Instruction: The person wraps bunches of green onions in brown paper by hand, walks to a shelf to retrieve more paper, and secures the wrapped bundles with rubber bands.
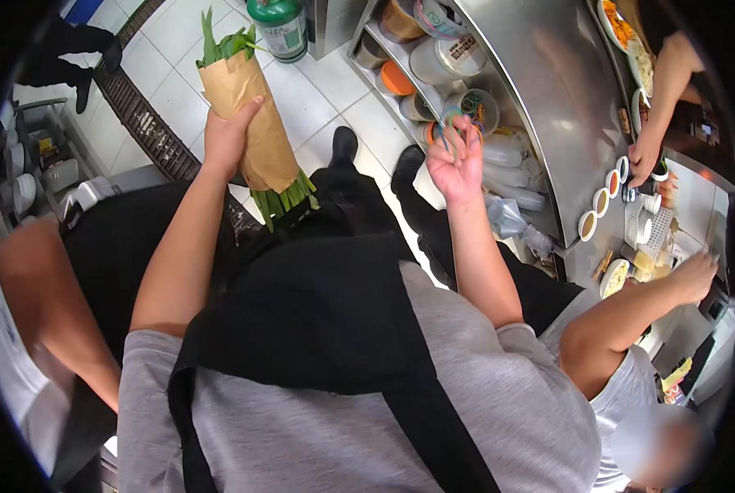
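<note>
My left hand (227, 140) grips a bundle of green stalks wrapped in brown paper (257, 131). Cut green stalks (285, 200) stick out of the lower end, and leafy green tips (224, 43) show at the upper end. My right hand (456, 168) is raised with curled fingers, and thin coloured rubber bands (443, 135) hang about its fingertips. Just behind it, on a shelf, is a tub (477, 109) with more rubber bands inside.
Steel shelves hold white tubs (437, 64) and clear plastic bottles (505, 150) under a steel counter (540, 74). Small sauce cups (601, 203) line the counter near a co-worker's hand (645, 156). Another co-worker's arm (630, 316) reaches at right. A green canister (279, 29) stands on the tiles, beyond a floor grate (142, 107).
</note>
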Available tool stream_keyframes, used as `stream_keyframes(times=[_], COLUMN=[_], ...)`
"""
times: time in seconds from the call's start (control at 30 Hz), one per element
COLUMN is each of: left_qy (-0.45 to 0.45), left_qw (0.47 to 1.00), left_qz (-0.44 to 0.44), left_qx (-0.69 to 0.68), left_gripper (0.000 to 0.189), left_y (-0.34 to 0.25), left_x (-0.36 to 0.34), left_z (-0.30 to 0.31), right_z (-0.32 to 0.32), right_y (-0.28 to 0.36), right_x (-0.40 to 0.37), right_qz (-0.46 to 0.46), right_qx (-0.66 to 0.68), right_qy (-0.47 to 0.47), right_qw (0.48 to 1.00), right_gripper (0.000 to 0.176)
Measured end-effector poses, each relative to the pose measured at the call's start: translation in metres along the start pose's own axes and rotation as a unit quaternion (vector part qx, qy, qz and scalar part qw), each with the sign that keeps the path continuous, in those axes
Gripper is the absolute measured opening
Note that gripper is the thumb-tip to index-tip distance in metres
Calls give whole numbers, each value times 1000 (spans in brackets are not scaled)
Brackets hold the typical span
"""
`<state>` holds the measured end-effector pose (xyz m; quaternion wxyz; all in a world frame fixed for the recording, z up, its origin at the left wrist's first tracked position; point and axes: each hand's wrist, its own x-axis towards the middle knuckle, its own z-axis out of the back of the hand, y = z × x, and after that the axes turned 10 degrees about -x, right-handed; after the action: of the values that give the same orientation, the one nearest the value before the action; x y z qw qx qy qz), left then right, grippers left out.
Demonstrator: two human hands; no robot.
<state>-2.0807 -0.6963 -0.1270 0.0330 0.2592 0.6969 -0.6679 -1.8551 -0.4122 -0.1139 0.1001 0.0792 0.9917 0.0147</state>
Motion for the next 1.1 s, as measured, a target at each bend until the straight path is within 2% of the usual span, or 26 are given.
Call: stream_keyframes(times=[0.07,0.1,0.13,0.2,0.23,0.3,0.43,0.5,0.53,0.6,0.7,0.8,0.97,1.07,1.1], left_qy=[-22,-33,-43,-59,-62,-76,-90,-125,-133,-140,-156,-165,-155,-79,-37], left_qw=[1000,999,999,998,996,991,981,962,959,946,943,944,964,973,982], left_qz=[-13,-14,-12,-27,-52,-95,-151,-157,-165,-163,-174,-175,-148,-159,-152], left_qx=[-8,0,11,24,35,54,81,185,187,241,237,227,154,146,105], left_gripper=[42,43,44,46,49,60,65,67,67,69,71,69,62,62,63], left_y=[-9,-16,-22,-27,-31,-39,-56,-77,-85,-96,-101,-109,-111,-128,-132], left_x=[9,17,22,31,37,47,44,26,18,5,-17,-32,-19,17,34], left_z=[-7,-11,-13,-11,-14,-14,-9,-8,-2,19,44,68,95,96,96], right_z=[0,-7,-15,-32,-40,-59,-104,-121,-130,-148,-166,-181,-195,-193,-196], right_y=[7,5,2,-8,-16,-33,-59,-68,-73,-85,-93,-92,-87,-88,-88], right_x=[35,59,83,128,147,185,217,227,231,234,234,237,225,226,226], right_qz=[-64,-103,-105,-185,-191,-270,-348,-372,-390,-398,-416,-425,-362,-328,-301], right_qx=[-38,-26,-20,-54,-51,-59,-46,-37,-31,-39,13,-28,-59,-48,-69], right_qy=[7,41,46,69,81,156,186,200,205,220,267,280,229,216,230], right_qw=[997,994,993,979,977,948,918,906,897,890,869,860,902,918,923], right_gripper=[21,23,23,25,25,25,27,27,27,25,21,23,23,24,25])
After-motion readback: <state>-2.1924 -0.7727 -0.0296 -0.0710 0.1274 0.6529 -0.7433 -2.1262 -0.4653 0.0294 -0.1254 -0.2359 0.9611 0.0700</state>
